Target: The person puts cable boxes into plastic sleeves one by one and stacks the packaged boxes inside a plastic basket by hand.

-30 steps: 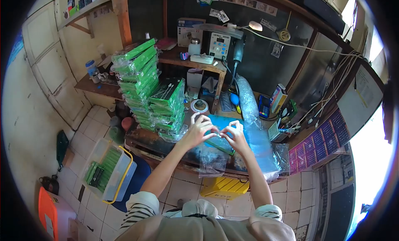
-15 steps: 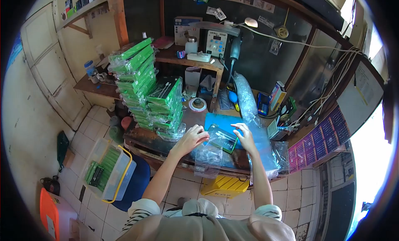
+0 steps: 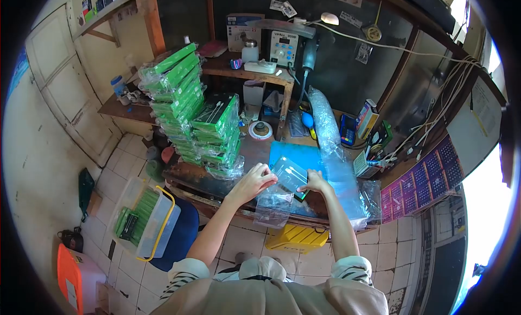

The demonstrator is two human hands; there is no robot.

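Observation:
A flat dark box with green edges and a white cable-like picture (image 3: 290, 174) lies tilted between my hands over the blue mat. Clear plastic bag film (image 3: 273, 207) hangs from its left and lower end over the table's front edge. My left hand (image 3: 254, 183) is closed at the box's left side, fingertips pinched on the plastic. My right hand (image 3: 315, 182) grips the right end of the box, thumb across its lower corner. The fingers beneath the box are hidden.
Stacks of similar plastic-wrapped green boxes (image 3: 179, 106) stand at left. A blue mat (image 3: 293, 151), a tape roll (image 3: 260, 130) and a long roll of clear film (image 3: 325, 119) are on the table. A clear tub with green boxes (image 3: 163, 228) sits lower left; a yellow crate (image 3: 297, 238) is below.
My right hand has moved down and closed from spread fingers onto the box's right end. The box shows more glare and a slightly different tilt. My left hand stays pinched, slightly shifted.

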